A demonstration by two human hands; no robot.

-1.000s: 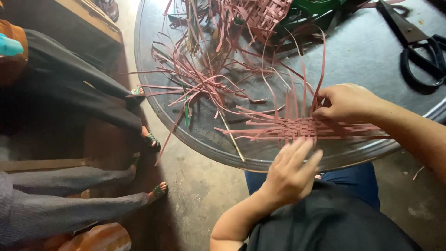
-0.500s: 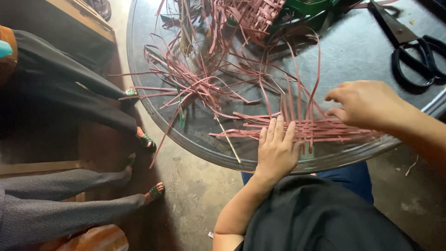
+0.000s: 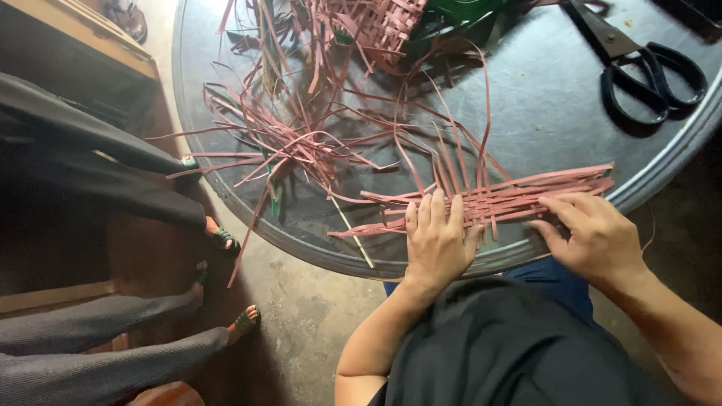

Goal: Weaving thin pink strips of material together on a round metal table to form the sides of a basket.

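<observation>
Grey metal made up the round table [image 3: 541,113], which filled most of the view; its rim curved past the person's lap. Beyond it to the left stood other people's legs [image 3: 113,353] in dark trousers and green sandals. Across the tabletop sprawled a loose tangle of pink strips [image 3: 301,143], with a half-made basket [image 3: 376,26] at the far edge and black scissors [image 3: 639,68] lying well apart to the right.

At the near rim lay the woven mat [image 3: 496,201], a flat patch of interlaced pink strips with free ends fanning out and some curling upward. The left hand [image 3: 438,240] lay flat on its left part, fingers straight and together, pressing it to the table and gripping nothing. The right hand [image 3: 594,233] rested at the mat's right end, fingers bent and loosely spread over the strips; whether it pinched one could not be told.

The mat looked light, thin and springy, likely to slide on the smooth metal and to loosen at the unwoven ends. It seemed best held down flat over the woven centre, with single strips taken near where they leave the weave.
</observation>
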